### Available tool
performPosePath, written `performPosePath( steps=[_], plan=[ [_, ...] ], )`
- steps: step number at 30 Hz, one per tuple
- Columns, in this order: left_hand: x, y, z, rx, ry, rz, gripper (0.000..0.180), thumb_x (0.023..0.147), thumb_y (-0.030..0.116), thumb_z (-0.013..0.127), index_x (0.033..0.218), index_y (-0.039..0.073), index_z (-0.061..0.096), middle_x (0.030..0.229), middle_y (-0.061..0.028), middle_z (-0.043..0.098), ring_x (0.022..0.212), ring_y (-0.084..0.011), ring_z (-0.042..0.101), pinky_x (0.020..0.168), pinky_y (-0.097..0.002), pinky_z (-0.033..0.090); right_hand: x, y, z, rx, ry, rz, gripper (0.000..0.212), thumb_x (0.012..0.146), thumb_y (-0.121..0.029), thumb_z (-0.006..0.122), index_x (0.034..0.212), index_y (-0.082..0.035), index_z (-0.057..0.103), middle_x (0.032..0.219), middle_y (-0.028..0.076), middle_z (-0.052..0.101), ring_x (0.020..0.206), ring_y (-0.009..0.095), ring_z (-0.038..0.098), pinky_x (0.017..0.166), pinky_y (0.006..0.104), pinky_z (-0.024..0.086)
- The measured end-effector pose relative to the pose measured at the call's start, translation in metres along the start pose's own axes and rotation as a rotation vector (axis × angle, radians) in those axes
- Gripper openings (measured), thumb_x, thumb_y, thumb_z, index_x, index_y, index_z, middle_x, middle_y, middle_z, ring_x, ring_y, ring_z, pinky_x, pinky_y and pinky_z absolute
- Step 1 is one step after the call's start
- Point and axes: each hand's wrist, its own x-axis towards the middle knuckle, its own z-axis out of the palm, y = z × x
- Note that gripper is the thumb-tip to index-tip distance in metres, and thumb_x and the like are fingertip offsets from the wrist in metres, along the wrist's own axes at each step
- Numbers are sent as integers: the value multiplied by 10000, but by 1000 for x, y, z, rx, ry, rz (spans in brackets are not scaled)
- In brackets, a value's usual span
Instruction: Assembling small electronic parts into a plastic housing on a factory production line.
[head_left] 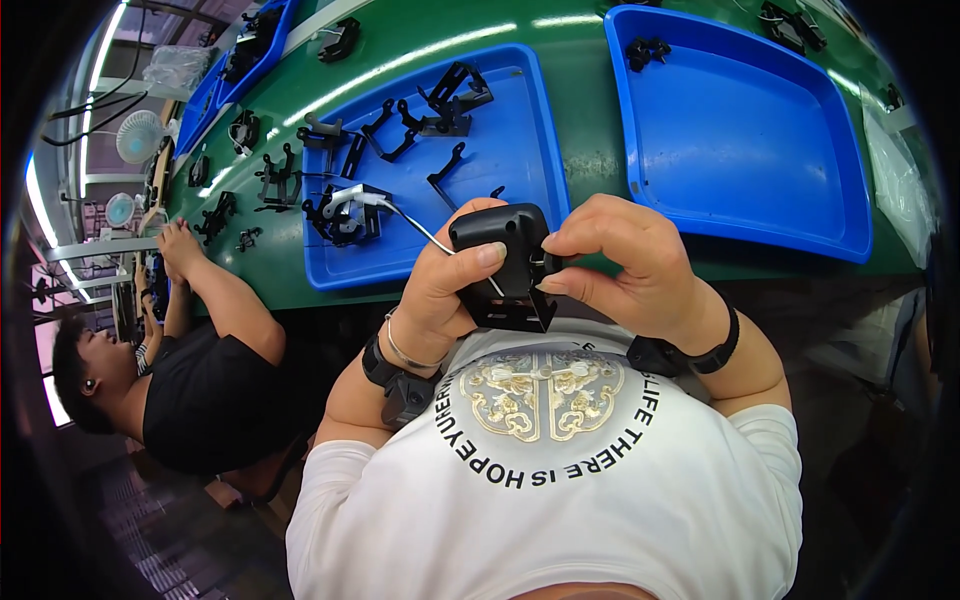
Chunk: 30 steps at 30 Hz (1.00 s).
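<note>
My left hand [435, 290] is wrapped round a black box-shaped housing [505, 240], its thumb lying across the front face. A slotted black bracket [515, 316] sits at the housing's lower end. From behind the thumb a white cable [415, 224] runs up to a white connector [360, 195] resting over the left tray. At the housing's right side, my right hand [640, 265] pinches a small black part [547, 266] between thumb and forefinger. The fingers cover most of that part, so its kind cannot be made out.
A blue tray [556, 150] with several black brackets [455, 95] lies on the green table [588, 130]. Another blue tray [740, 215] at right holds a few small black parts [648, 52]. More black pieces [278, 178] lie on the left. A co-worker [215, 380] sits to my left.
</note>
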Motion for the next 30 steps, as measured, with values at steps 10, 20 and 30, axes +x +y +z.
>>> performPosePath(
  steps=[10, 20, 30],
  plan=[
    [1, 2, 17, 149, 86, 137, 407, 750, 100, 651, 1093, 27, 443, 986, -132, 589, 858, -192, 610, 757, -314, 522, -3, -4, -5, -41, -30, 170, 258, 692, -144, 749, 815, -13, 564, 710, 83, 575, 581, 185, 550, 517, 266, 435],
    [-1, 6, 16, 229, 111, 106, 403, 756, 100, 660, 1085, 18, 442, 951, -106, 585, 833, -152, 596, 735, -290, 512, -5, -4, -7, 84, -77, 323, 241, 714, -126, 737, 822, -3, 561, 721, 84, 574, 594, 159, 548, 541, 245, 432],
    [2, 5, 18, 290, 138, 134, 391, 752, 109, 682, 1059, 26, 456, 930, -83, 582, 815, -122, 581, 731, -258, 489, -8, 0, -3, 49, 5, 280, 234, 770, -182, 701, 794, 3, 559, 687, 70, 546, 581, 165, 521, 544, 247, 417]
  ],
)
